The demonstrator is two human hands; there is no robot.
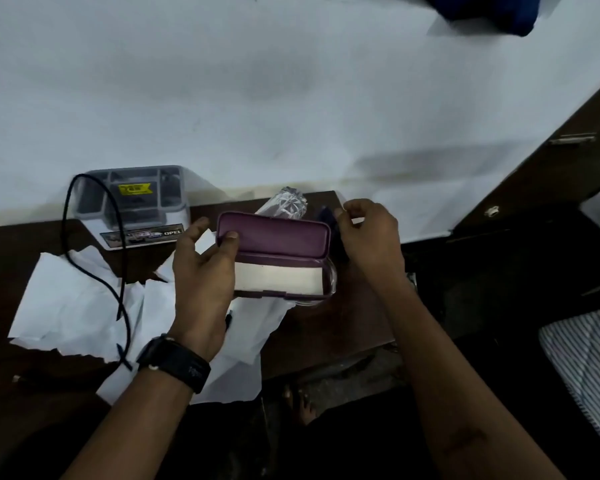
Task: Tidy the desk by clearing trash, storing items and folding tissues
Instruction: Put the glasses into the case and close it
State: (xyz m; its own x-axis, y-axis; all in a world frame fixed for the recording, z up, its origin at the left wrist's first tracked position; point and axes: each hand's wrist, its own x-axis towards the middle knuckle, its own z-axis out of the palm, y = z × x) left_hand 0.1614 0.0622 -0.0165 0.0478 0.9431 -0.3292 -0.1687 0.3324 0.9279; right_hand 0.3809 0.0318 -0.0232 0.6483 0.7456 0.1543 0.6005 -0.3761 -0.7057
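Left hand [201, 280] holds purple case [274, 239] — lid open.

Dim corner: white wall, dark desk, wooden cabinet at right.

White wall [291, 81] fills the far side, matt, faintly scuffed, with soft grey shadows and a broad darker band low at right. Light is cool and low. Dark brown desk [25, 258] stands against the wall, left to centre. Dark wooden cabinet [534, 188] runs along the right, carrying a metal bar handle [573, 138] and a small round knob [492, 211]. Deep blue cloth [482, 12] hangs at top right, blurred. Striped fabric [586, 358] lies near right. Mottled grey-brown floor [347, 379] shows below the desk's near edge.
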